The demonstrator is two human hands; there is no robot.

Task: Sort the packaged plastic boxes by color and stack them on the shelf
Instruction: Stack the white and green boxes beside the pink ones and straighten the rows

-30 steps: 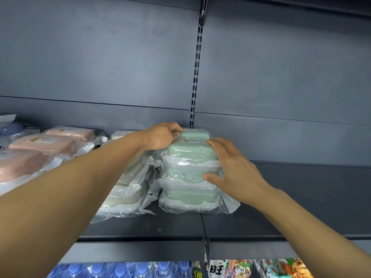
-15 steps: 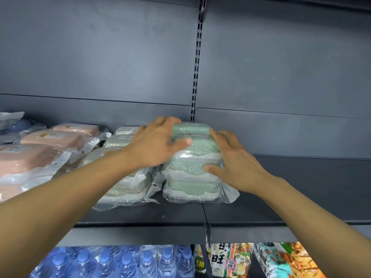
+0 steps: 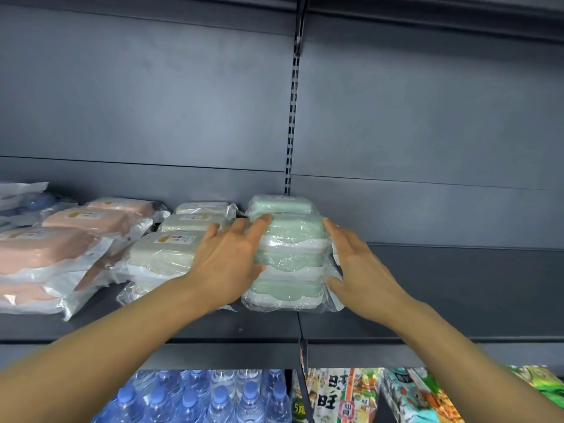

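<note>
A stack of green plastic boxes (image 3: pixel 290 257) in clear wrap stands on the dark shelf (image 3: pixel 213 328), near the middle upright. My left hand (image 3: pixel 229 261) lies flat against the stack's left side, fingers straight and spread. My right hand (image 3: pixel 357 267) presses the right side with straight fingers, its thumb low against the wrap. To the left sit cream boxes (image 3: pixel 171 248) in wrap, stacked and in a row toward the back. Further left lie pink boxes (image 3: pixel 61 242), also wrapped.
A blue wrapped item (image 3: pixel 33 203) shows at the far left edge. The shelf right of the green stack (image 3: pixel 457 285) is bare. Below the shelf stand water bottles (image 3: pixel 195 398) and snack packets (image 3: pixel 366 398). A slotted upright (image 3: pixel 293 96) runs up the back panel.
My left hand slid from the top rear of the green stack down to its left side and flattened. My right hand stayed on the right side. The view tilted downward.
</note>
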